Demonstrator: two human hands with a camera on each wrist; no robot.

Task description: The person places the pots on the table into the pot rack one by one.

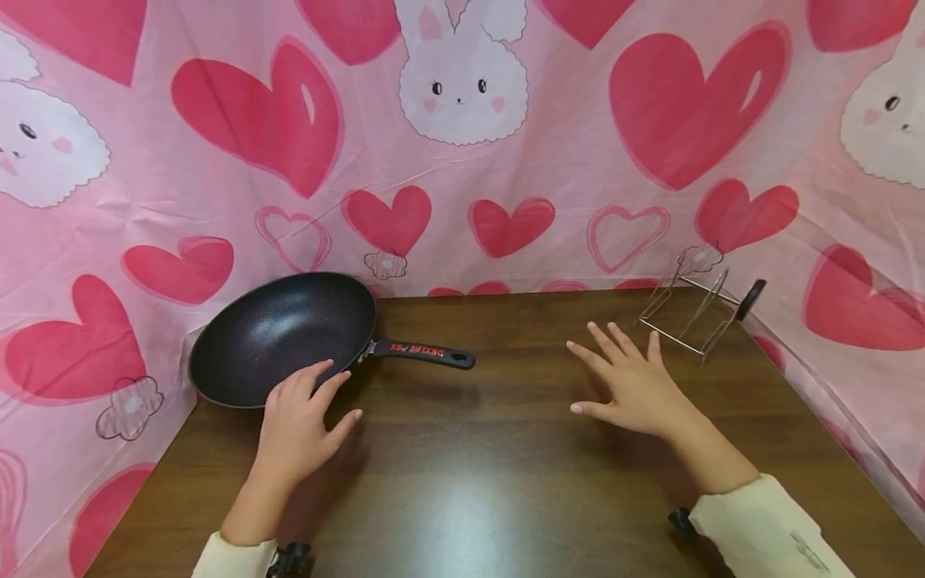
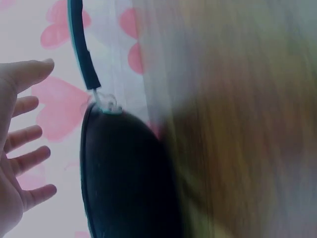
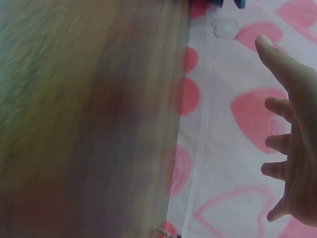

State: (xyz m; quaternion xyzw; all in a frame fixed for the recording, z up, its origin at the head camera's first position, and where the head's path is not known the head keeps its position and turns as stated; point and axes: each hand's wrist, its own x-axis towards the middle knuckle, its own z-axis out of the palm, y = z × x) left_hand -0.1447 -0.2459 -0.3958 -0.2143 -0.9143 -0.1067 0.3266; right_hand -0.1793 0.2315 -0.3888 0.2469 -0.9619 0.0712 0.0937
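A black frying pan [image 1: 289,337] rests on the left part of the wooden table, its inside facing up. Its black handle [image 1: 426,353] has red lettering and points right. In the head view, my left hand [image 1: 296,425] is in front of the pan's near rim, fingers spread and holding nothing. The left wrist view shows that hand [image 2: 17,144] apart from the pan [image 2: 129,178]. My right hand [image 1: 632,385] hovers above the table with spread fingers, nothing in it. Beyond it, at the back right, stands a wire rack [image 1: 679,325] with a black oval piece [image 1: 751,299] on its right side.
The brown wooden table [image 1: 462,466] extends between and in front of the hands. A pink cloth [image 1: 462,172] printed with hearts and rabbits hangs behind it and along both sides. Pale sleeves [image 1: 766,522] and dark wrist straps are at the lower edge.
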